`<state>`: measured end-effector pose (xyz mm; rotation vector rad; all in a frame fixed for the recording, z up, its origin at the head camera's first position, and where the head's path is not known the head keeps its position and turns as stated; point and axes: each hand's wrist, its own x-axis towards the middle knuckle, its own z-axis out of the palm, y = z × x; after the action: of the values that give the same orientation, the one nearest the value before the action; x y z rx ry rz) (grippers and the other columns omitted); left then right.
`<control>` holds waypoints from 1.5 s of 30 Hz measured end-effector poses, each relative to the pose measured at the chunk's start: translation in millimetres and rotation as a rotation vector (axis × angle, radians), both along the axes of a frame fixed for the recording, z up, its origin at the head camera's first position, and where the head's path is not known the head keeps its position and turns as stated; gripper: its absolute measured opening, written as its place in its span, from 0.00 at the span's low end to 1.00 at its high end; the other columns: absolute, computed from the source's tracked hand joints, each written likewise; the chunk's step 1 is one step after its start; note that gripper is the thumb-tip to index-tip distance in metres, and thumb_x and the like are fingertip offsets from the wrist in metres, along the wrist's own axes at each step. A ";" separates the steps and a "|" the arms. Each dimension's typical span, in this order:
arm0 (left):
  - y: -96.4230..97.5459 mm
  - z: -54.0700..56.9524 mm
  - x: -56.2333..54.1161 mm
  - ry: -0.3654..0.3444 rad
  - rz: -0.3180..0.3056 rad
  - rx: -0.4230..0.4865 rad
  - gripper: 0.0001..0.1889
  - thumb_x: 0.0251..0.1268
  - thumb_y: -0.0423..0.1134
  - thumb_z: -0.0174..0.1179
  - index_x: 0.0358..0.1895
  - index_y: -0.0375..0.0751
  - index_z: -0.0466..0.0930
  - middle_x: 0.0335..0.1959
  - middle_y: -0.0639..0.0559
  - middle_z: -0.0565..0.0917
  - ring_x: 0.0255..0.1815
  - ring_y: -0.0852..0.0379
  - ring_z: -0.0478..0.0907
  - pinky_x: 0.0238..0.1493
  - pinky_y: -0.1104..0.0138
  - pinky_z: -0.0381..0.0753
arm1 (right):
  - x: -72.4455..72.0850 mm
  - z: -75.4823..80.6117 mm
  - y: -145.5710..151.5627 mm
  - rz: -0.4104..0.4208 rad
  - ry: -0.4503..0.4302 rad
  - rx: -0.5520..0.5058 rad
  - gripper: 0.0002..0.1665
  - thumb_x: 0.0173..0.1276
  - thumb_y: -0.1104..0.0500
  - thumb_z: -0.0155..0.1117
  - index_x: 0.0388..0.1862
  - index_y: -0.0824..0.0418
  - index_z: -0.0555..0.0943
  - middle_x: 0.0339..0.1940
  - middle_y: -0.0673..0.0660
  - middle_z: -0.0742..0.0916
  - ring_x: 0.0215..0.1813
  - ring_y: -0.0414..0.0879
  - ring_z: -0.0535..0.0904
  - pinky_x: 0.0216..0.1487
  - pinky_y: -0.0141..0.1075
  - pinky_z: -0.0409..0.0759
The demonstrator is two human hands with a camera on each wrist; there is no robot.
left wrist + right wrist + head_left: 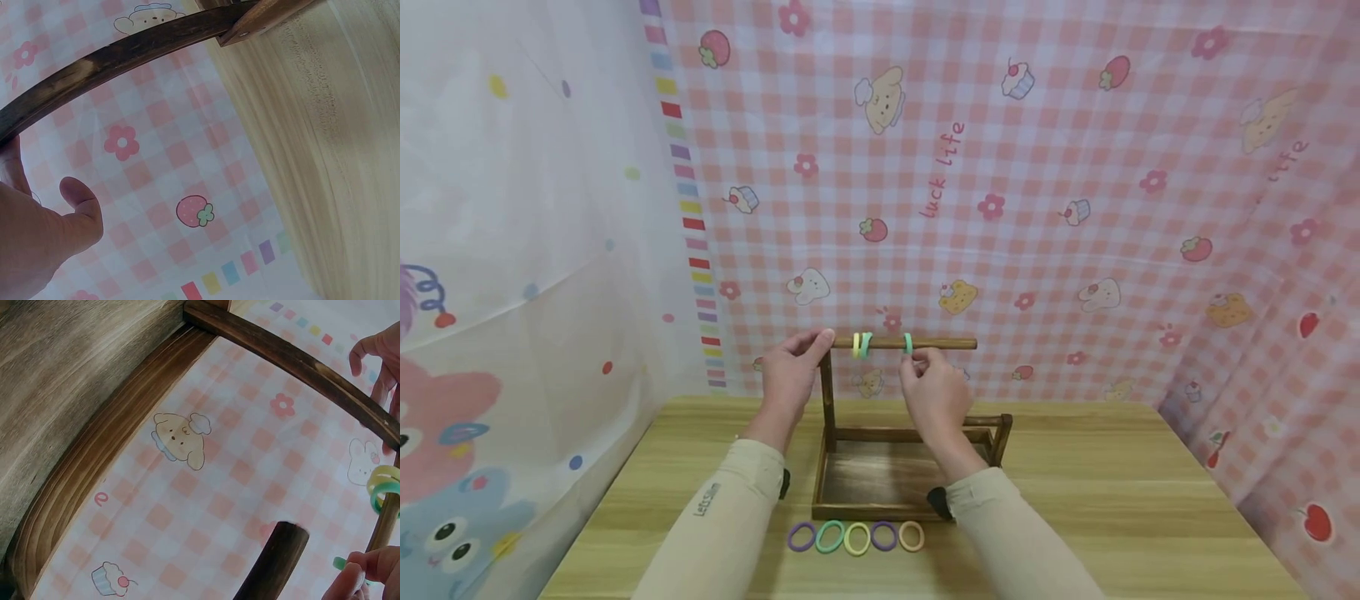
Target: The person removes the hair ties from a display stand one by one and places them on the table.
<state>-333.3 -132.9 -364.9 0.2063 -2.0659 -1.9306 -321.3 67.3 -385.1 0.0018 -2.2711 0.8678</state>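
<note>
My left hand [792, 375] grips the left end of a brown wooden rod [955, 343], where it meets the upright post [828, 400] of a wooden stand. Part of that grip is hidden in the left wrist view, where the hand [37, 231] reaches behind the post. Farther right, my right hand [936, 392] pinches a green hair tie [908, 342] that is looped round the rod. Yellow hair ties [856, 345] and another green one [866, 345] hang on the rod between both hands. The right wrist view shows the pinched green tie [339, 563] mostly covered by fingertips.
The stand's tray-like base [850, 511] rests on a wood-grain table [1090, 500], with a shorter bar [1002, 437] at its right. In front lies a row of hair ties: purple [792, 537], green [820, 542], yellow, purple and orange. Patterned cloth [1045, 250] hangs behind.
</note>
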 end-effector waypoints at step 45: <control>0.5 0.5 -0.9 0.007 -0.001 0.011 0.22 0.71 0.56 0.71 0.58 0.46 0.90 0.58 0.45 0.89 0.58 0.50 0.85 0.63 0.56 0.84 | -0.7 -0.4 40.3 -0.044 -0.034 -0.043 0.14 0.76 0.49 0.68 0.46 0.57 0.91 0.35 0.53 0.95 0.30 0.50 0.90 0.25 0.36 0.73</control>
<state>-334.2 -132.4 -364.5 0.2002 -2.0519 -1.9410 -322.0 107.6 -385.5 -0.0828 -2.2752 0.8994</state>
